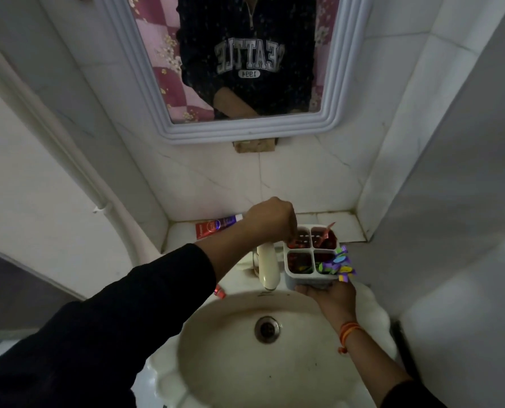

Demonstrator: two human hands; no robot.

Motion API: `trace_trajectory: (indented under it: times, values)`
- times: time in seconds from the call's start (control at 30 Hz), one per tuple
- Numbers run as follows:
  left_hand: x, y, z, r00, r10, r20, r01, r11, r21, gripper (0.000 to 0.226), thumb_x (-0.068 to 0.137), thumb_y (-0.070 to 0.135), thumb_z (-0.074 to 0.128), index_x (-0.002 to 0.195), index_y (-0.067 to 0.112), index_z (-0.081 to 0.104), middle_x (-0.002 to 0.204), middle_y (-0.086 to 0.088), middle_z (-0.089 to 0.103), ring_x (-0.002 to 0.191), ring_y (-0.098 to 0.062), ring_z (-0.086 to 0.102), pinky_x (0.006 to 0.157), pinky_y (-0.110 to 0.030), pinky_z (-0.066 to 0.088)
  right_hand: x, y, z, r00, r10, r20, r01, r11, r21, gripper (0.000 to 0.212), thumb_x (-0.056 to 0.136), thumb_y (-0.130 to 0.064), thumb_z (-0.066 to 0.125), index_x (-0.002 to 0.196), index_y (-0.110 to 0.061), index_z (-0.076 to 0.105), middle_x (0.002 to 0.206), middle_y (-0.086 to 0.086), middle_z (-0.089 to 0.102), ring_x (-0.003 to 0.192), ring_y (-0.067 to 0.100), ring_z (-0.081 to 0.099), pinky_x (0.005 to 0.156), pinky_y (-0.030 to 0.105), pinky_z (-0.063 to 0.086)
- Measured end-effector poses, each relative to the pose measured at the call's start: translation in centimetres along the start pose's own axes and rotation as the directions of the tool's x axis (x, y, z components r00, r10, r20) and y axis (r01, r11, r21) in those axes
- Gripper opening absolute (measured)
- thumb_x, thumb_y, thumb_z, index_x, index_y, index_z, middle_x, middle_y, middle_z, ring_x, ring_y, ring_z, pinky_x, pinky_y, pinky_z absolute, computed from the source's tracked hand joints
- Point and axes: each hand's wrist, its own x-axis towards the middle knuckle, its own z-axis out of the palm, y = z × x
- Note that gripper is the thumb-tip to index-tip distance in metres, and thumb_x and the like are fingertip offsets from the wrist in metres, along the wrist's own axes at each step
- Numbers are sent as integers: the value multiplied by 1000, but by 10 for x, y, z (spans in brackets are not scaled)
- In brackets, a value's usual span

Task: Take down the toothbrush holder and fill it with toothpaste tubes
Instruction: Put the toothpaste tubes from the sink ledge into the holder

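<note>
A white toothbrush holder [309, 278] with four compartments hangs above the sink's back right edge, and my right hand [332, 295] cups its base from below. My left hand [272, 220] reaches over the holder's back left compartment, fingers pinched on a red toothpaste tube [297, 241] that stands partly inside it. Another red tube [328, 234] leans in the back right compartment. Colourful small items [340, 264] stick out of the front right compartment. A red and purple toothpaste tube [216, 226] lies on the ledge behind my left wrist.
A cream tap [267, 265] stands just left of the holder over the white sink [216, 360], whose drain [267, 329] is at its middle. A small red tube [219, 291] lies on the sink rim at left. A framed mirror [338, 92] hangs on the tiled wall above.
</note>
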Motion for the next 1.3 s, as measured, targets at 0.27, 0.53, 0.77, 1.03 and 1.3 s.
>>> trace_trajectory:
  times: [0.27,0.53,0.77,1.03,1.3]
  values:
    - [-9,-58,-8,953,-299,-50,273,919,-286,23,81,28,78,100,16,81,100,-1,78,93,-16,71,87,-29,57,1,0,1,997,-82,-13,82,996,-38,73,49,-17,99,116,-9,71,109,3,74,108,19,66,93,30,48]
    - [-63,-133,59,791,-598,129,610,789,-79,33,88,22,61,115,4,67,112,-15,72,101,-31,73,82,-31,56,4,9,-2,997,-78,0,78,991,-106,64,48,-22,101,106,-11,75,100,5,77,104,22,70,92,33,52]
    - [-77,-141,106,645,-763,33,738,612,-285,56,81,15,72,128,5,44,135,-22,34,91,-38,64,76,-37,53,6,13,-4,999,-45,16,46,997,-67,95,32,-56,97,112,-11,73,108,5,77,110,22,69,101,43,53]
    - [-71,-131,95,687,-722,-83,539,583,-608,25,88,32,73,92,8,73,89,-10,75,80,-26,71,75,-33,58,7,15,-5,998,-51,22,53,994,-96,88,36,-54,97,112,-15,73,109,3,76,111,23,69,100,44,54]
    - [-104,-28,-10,662,-538,-522,-63,654,-754,17,92,23,72,109,23,76,68,28,71,74,14,67,70,-9,54,7,10,-6,994,26,102,-12,991,-134,72,53,-48,95,108,-8,73,95,-2,75,83,6,68,82,33,59]
